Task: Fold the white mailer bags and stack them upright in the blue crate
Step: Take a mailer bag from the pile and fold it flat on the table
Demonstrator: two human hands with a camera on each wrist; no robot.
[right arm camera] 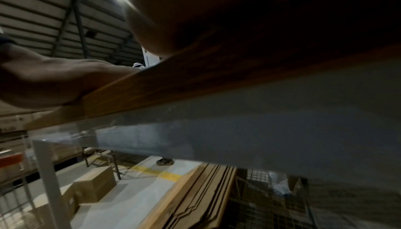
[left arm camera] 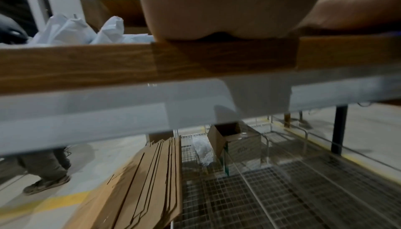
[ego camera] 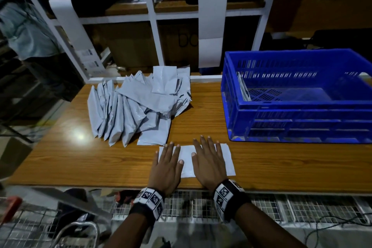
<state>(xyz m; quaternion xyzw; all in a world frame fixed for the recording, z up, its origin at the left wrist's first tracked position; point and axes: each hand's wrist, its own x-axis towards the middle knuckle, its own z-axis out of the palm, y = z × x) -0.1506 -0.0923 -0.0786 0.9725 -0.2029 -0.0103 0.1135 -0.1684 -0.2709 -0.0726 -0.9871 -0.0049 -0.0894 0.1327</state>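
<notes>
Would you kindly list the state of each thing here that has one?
Mailer bag: flat on the table, under both hands.
Left hand: open, pressing it.
Right hand: open, pressing it.
Bag pile: loose, heaped.
Blue crate: nearly empty, one bag upright inside.

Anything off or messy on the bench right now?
Only the pile of white mailer bags: sloppy, overlapping at mixed angles. Both hands, left hand and right hand, press one mailer bag flat. Blue crate sits square, one bag upright inside.

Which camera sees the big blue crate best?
The head view: the blue crate shows whole on the table. Each wrist view catches only a blue sliver in its top right corner.
</notes>
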